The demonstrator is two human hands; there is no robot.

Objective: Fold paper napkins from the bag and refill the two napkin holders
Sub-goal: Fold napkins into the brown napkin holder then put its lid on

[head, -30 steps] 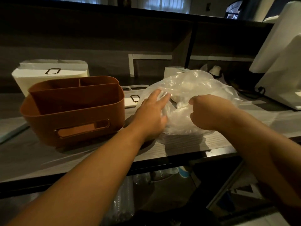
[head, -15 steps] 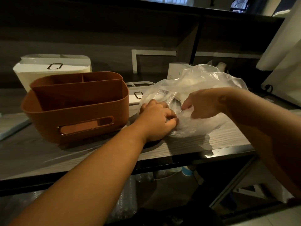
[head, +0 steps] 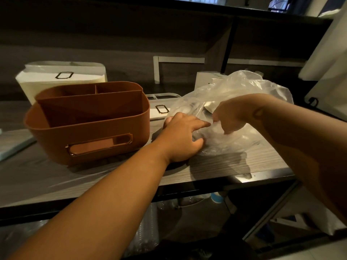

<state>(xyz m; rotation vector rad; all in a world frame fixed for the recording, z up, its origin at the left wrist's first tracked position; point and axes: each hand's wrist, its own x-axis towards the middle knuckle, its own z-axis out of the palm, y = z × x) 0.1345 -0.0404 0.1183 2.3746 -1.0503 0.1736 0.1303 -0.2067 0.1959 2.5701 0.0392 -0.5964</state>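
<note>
Brown holder [head: 90, 124] beside left hand [head: 181, 137] | both hands, right hand [head: 230, 117] too, pinch clear bag [head: 234, 94]

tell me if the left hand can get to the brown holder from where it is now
Probably yes. The left hand is on the clear plastic bag, right beside the brown holder, with only bare tabletop between them. It would have to let go of the bag first.

Both hands, left [head: 181, 137] and right [head: 230, 117], pinching clear plastic bag [head: 234, 94] beside brown holder [head: 90, 121] on shelf [head: 216, 166].
</note>
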